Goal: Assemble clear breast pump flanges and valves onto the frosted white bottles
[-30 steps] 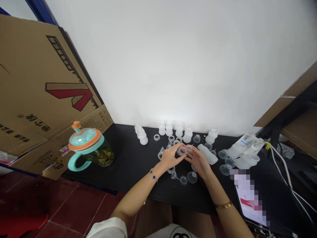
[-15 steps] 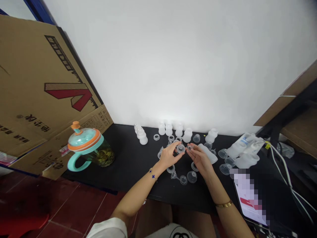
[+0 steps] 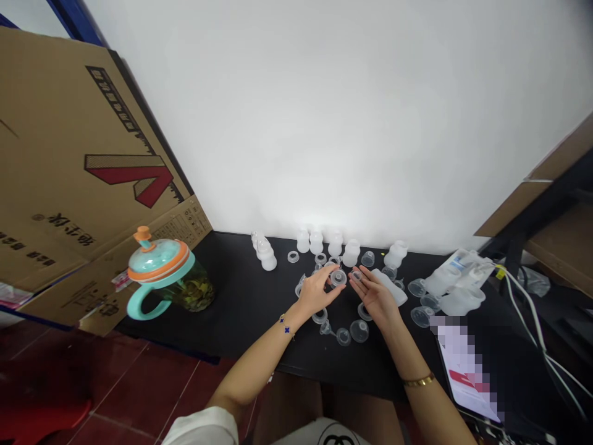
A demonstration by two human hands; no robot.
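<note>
My left hand (image 3: 315,293) pinches a clear plastic bottle collar (image 3: 338,278) by its rim, thumb below and fingers above. Just to its right, my right hand (image 3: 378,300) is turned partly palm up and holds a small clear round piece (image 3: 356,275) at its fingertips; its exact kind is too small to tell. A narrow gap separates the two pieces. Around the hands lie more clear rings and caps, among them a clear dome cap (image 3: 359,331) and a small lid (image 3: 343,337). A white bottle (image 3: 391,287) lies partly behind my right hand.
White bottles (image 3: 351,252) stand along the wall, with capped ones (image 3: 267,256) farther left. A teal-lidded jug (image 3: 192,290) stands at the table's left beside a large cardboard box (image 3: 55,161). On the right are bagged bottles (image 3: 458,284), a phone (image 3: 467,377) and white cables (image 3: 528,303).
The fingers of my right hand have straightened and its palm has turned up slightly, with the small clear piece still at the fingertips. My left hand and the collar have hardly moved.
</note>
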